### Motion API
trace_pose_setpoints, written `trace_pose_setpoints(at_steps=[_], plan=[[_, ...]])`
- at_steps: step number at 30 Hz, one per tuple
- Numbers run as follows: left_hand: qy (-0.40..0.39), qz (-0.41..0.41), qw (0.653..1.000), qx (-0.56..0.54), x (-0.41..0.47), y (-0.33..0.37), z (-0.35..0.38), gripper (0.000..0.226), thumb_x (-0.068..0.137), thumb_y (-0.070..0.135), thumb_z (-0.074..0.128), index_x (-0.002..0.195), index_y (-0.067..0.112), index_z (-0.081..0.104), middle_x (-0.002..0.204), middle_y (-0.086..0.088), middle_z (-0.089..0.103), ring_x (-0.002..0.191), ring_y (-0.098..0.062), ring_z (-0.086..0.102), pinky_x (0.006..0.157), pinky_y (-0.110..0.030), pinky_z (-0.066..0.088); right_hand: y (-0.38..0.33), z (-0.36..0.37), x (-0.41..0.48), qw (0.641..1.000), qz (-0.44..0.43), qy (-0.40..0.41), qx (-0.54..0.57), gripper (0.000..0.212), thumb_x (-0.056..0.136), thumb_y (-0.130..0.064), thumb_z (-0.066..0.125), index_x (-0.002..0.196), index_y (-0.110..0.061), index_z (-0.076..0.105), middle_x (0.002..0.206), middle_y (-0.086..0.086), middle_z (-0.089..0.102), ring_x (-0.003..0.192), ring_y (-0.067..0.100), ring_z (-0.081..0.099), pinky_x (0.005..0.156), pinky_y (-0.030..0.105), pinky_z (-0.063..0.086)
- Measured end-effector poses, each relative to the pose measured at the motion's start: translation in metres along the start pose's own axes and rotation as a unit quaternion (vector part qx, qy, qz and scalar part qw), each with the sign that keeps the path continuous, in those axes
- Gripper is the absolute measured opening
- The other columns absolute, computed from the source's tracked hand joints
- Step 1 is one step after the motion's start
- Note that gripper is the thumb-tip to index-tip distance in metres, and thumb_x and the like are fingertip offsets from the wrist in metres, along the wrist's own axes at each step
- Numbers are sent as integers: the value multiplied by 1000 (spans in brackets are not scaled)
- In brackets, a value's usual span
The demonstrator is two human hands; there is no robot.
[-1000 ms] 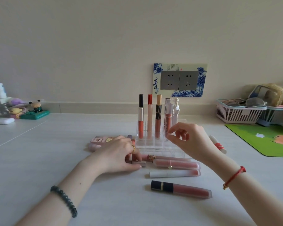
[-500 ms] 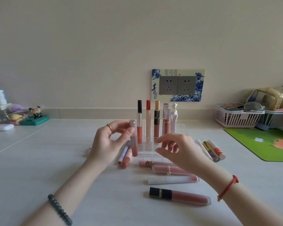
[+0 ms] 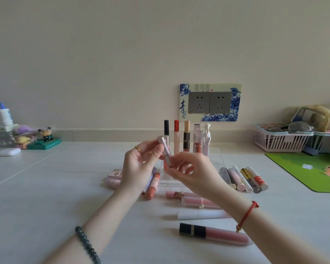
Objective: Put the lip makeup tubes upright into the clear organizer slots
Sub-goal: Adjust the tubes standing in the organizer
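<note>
A silver-capped lip tube (image 3: pixel 165 150) is held tilted just in front of the clear organizer (image 3: pixel 216 161). My left hand (image 3: pixel 139 164) pinches its upper part and my right hand (image 3: pixel 191 172) grips its lower end. Several tubes stand upright in the organizer's back row, among them a black-capped tube (image 3: pixel 166 127), a red-capped tube (image 3: pixel 176 133) and a gold-capped tube (image 3: pixel 187 135). More tubes lie flat on the table: a black-capped pink tube (image 3: pixel 213 234), a white tube (image 3: pixel 198 214), a coral tube (image 3: pixel 153 186), and a group to the right (image 3: pixel 244 179).
A pink basket (image 3: pixel 280 141) and a green mat (image 3: pixel 312 168) sit at the right. Small toys and a bottle (image 3: pixel 5 116) stand at the far left, with a white case (image 3: pixel 9 151). A wall socket plate (image 3: pixel 210 102) is behind the organizer.
My left hand picked a silver-capped tube off the table and raised it. My right hand came over from beside the organizer and took hold of the tube's lower end.
</note>
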State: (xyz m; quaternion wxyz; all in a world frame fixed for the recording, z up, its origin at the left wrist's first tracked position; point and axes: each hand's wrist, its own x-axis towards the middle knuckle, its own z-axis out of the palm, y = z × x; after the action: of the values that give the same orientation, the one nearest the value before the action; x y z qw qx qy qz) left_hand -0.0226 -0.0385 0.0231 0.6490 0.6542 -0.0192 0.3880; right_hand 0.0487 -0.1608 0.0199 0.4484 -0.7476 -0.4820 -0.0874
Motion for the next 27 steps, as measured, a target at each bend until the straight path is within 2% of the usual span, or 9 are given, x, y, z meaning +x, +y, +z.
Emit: trace_pose_setpoints(at_steps=[3, 6, 9, 10, 14, 16, 20, 24, 27], plan=[[9, -1, 1000, 20, 8, -5, -3, 9, 67, 30, 65, 70, 34, 72, 69, 11, 73, 49, -4, 60, 48, -14, 47, 3, 2, 12, 1000, 16, 9, -11, 15, 77, -15, 68, 92, -15, 68, 74, -11, 64, 64, -5, 59, 60, 2, 44], [6, -23, 998, 61, 14, -16, -3, 8, 72, 25, 71, 74, 33, 70, 74, 10, 74, 52, -6, 63, 49, -16, 48, 8, 6, 24, 999, 40, 34, -5, 9, 77, -12, 68, 86, -13, 68, 70, -2, 68, 61, 3, 63, 62, 7, 49], [30, -27, 992, 119, 21, -27, -4, 10, 73, 21, 74, 78, 29, 69, 75, 8, 73, 72, -7, 67, 70, -20, 52, 11, 15, 32, 997, 54, 41, -24, 7, 81, -14, 64, 81, -9, 68, 68, 5, 71, 62, 11, 65, 63, 16, 53], [31, -29, 991, 130, 22, -29, -4, 11, 73, 21, 74, 79, 29, 69, 75, 8, 72, 74, -6, 67, 72, -19, 51, 11, 18, 33, 997, 60, 38, -24, 9, 82, -14, 63, 83, -8, 69, 68, 6, 71, 62, 12, 65, 63, 16, 53], [27, -40, 989, 142, 24, -33, -7, 11, 72, 21, 75, 75, 30, 68, 67, 12, 71, 62, -3, 65, 54, -11, 48, 13, 24, 34, 996, 73, 44, -24, 9, 80, -10, 64, 87, -5, 67, 72, 5, 71, 61, 3, 61, 62, 7, 50], [22, -52, 987, 148, 24, -34, -7, 12, 72, 22, 75, 73, 32, 68, 62, 13, 71, 58, -10, 65, 49, -11, 47, 13, 25, 32, 995, 81, 47, -18, 11, 80, -12, 64, 90, -7, 63, 73, 5, 71, 59, -5, 57, 57, 1, 45], [32, -62, 986, 150, 26, -36, -7, 10, 73, 24, 75, 75, 31, 68, 58, 16, 70, 68, -35, 68, 48, -15, 47, 14, 25, 29, 994, 92, 53, -13, 12, 83, -17, 62, 94, -12, 60, 68, -1, 64, 59, -9, 52, 52, -3, 40], [30, -61, 985, 160, 27, -38, -8, 10, 74, 24, 74, 74, 31, 67, 56, 18, 69, 70, -39, 68, 45, -13, 45, 17, 27, 30, 992, 90, 73, -43, 12, 83, -19, 61, 91, -12, 67, 72, -3, 64, 62, -4, 51, 54, 1, 41], [24, -52, 981, 187, 28, -42, -10, 10, 73, 24, 75, 82, 24, 71, 58, 17, 69, 69, -31, 69, 50, -8, 46, 19, 28, 31, 991, 82, 80, -65, 12, 82, -18, 62, 83, -12, 72, 71, -3, 64, 59, -4, 50, 54, 2, 41]])
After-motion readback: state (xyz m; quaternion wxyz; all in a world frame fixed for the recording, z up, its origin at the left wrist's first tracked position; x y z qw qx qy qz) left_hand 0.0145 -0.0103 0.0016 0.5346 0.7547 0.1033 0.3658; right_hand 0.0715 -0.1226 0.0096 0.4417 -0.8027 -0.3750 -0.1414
